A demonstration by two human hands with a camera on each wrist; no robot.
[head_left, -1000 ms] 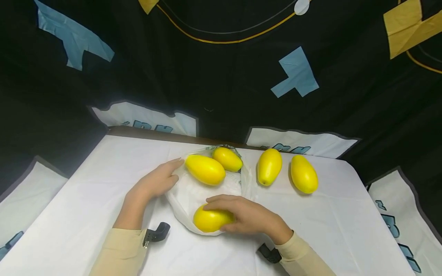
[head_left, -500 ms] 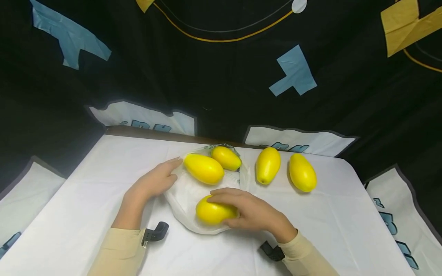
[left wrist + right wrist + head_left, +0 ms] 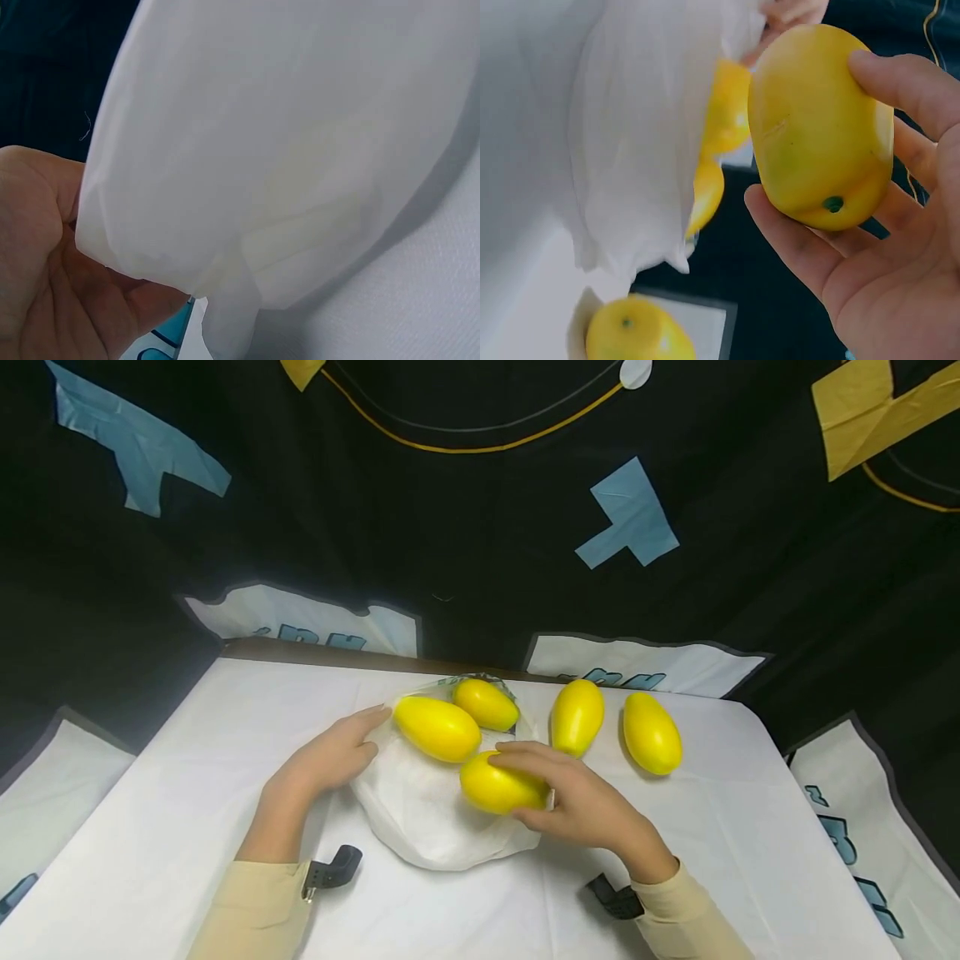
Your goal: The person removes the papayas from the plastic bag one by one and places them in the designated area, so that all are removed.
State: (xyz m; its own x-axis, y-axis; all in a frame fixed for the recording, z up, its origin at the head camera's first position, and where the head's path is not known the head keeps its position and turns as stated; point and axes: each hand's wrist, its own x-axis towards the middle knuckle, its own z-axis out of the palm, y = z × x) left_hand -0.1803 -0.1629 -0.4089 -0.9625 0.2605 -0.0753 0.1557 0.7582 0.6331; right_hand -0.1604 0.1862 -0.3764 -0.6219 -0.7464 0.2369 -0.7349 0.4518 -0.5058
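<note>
A white plastic bag (image 3: 420, 818) lies on the table with its mouth spread open. Two yellow mangoes sit at its far end: a larger mango (image 3: 437, 729) and a smaller mango (image 3: 486, 704). My left hand (image 3: 330, 758) holds the bag's left rim; in the left wrist view the plastic (image 3: 247, 135) hides its fingertips. Over the right part of the bag, my right hand (image 3: 581, 793) grips another mango (image 3: 501, 783). Thumb and fingers wrap this mango (image 3: 821, 127) in the right wrist view, its green stem end toward the camera.
Two more mangoes, one upright (image 3: 577, 717) and one tilted (image 3: 652, 733), lie on the white tablecloth (image 3: 742, 827) right of the bag. A black curtain (image 3: 480, 552) rises behind the table. Dark straps (image 3: 333, 868) sit at both wrists.
My right hand has lifted the mango from the bag's near end and carried it away from me and to the right. The left hand stays at the rim.
</note>
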